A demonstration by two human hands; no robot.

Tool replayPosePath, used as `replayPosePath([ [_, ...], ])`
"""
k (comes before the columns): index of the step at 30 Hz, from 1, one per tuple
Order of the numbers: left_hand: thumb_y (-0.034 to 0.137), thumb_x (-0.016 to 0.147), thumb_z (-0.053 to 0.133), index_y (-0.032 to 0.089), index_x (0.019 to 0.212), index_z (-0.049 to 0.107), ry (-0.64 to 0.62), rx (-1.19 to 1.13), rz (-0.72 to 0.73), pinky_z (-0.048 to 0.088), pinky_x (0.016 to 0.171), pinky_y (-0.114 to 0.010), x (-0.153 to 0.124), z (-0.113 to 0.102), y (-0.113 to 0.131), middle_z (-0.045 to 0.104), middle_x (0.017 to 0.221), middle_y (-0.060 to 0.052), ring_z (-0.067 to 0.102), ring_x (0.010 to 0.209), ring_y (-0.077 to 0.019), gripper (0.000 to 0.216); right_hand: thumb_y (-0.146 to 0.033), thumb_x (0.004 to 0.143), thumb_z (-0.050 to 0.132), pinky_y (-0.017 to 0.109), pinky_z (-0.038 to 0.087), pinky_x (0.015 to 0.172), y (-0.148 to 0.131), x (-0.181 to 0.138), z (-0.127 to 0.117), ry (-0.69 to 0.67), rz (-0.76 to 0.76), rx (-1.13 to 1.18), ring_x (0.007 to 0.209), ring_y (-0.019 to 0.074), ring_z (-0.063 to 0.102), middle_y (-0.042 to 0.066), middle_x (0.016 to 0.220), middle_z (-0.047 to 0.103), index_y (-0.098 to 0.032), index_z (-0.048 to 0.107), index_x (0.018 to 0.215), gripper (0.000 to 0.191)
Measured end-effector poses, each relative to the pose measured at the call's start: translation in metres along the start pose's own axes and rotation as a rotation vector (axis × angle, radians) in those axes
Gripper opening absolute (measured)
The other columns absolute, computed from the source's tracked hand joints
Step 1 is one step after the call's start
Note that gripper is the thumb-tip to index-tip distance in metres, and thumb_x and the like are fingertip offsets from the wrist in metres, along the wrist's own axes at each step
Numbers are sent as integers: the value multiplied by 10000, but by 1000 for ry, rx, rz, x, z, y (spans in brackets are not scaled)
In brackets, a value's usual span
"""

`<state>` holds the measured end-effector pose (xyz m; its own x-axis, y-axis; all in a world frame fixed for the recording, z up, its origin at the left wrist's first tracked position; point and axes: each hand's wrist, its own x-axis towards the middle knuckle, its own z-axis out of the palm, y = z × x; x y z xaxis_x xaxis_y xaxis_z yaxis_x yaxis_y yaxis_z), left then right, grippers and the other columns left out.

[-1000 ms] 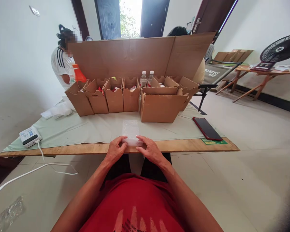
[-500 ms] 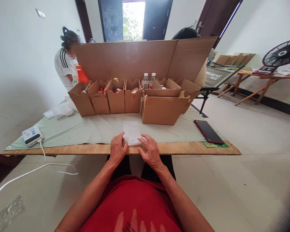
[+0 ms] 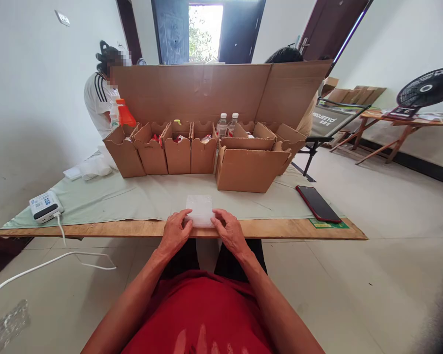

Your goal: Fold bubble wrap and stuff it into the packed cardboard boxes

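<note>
A folded piece of clear bubble wrap (image 3: 200,210) lies on the pale green cloth (image 3: 133,196) near the table's front edge. My left hand (image 3: 174,234) presses its near left corner with the fingertips. My right hand (image 3: 229,232) does the same at the near right corner. Both hands rest on the wooden table edge (image 3: 280,229), with fingers curled onto the wrap.
A row of open cardboard boxes (image 3: 177,152) and a bigger box (image 3: 248,167) stand behind, backed by a tall cardboard sheet (image 3: 214,93). A red phone (image 3: 316,203) lies right, a white charger (image 3: 45,206) with cable left. Two people sit beyond the cardboard. A fan (image 3: 426,88) stands far right.
The bubble wrap strip has been folded over toward me and is now shorter and thicker. My hands slid back to its near corners.
</note>
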<state>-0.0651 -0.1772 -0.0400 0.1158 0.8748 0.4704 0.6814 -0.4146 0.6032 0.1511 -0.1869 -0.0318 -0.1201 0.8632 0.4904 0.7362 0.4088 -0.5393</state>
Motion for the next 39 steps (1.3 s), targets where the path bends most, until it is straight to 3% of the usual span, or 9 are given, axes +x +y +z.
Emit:
replayPosePath([
  [4,178,844,620,187,1176,695,8,45,-39,554,837,-408,15,7,-7,736,933,-71,669,841,-237,341,-279,969,532,463,481,1012,-1,-3,-6,43,-13,-30,1190,283,629,127,1242,713,-214,673,1238,311],
  [9,183,866,603,184,1210,668,29,38,9,515,964,-471,16,8,-4,697,1133,-125,640,1071,-291,350,-193,866,653,503,435,1078,-4,2,-2,-94,-115,-45,1336,301,552,93,1345,689,-269,707,1223,370],
  [13,221,868,638,202,1252,640,-21,-11,108,487,1039,-460,0,-8,3,682,1254,-114,608,1181,-280,385,-161,905,598,493,450,1048,-5,5,-3,-132,-110,-45,1279,287,601,75,1169,769,-257,749,1094,260],
  [18,200,883,617,224,1314,607,-77,-45,146,504,1002,-411,-8,-21,8,744,1109,-63,656,1067,-236,431,-224,952,550,427,497,961,-5,0,-8,-120,-61,-20,1043,242,695,63,1067,788,-254,753,1071,237],
  [20,203,893,604,227,1307,619,-67,-40,121,515,972,-409,0,-15,6,749,1070,-64,667,1013,-236,414,-258,963,533,416,511,929,-4,2,-8,-89,-30,-23,998,238,700,69,1085,784,-251,742,1125,264],
  [23,199,876,615,220,1221,672,-29,-26,59,527,928,-414,19,-1,1,740,966,-59,666,929,-242,350,-293,971,518,451,495,968,-3,6,-7,-17,2,-52,1127,275,655,114,1251,728,-228,684,1269,347],
  [27,205,838,652,210,1114,709,49,-48,-19,499,1000,-469,33,11,-4,707,1024,-82,632,1037,-284,282,-263,931,594,482,435,1065,-6,7,-5,-28,-44,-70,1300,299,558,106,1393,651,-248,671,1293,370],
  [34,317,888,632,212,1159,676,153,-289,-193,473,1079,-475,4,-8,3,654,1192,-110,605,1175,-279,294,-197,893,648,508,434,1041,-7,26,9,-104,-11,-3,1257,316,590,91,1197,754,-269,766,1098,248],
  [39,385,883,624,156,1179,662,41,-644,-378,576,968,-452,-14,-14,19,726,1183,-143,711,1077,-263,376,-290,946,584,477,448,1025,-14,22,4,-20,101,166,1126,284,654,84,1151,770,-260,756,1099,232],
])
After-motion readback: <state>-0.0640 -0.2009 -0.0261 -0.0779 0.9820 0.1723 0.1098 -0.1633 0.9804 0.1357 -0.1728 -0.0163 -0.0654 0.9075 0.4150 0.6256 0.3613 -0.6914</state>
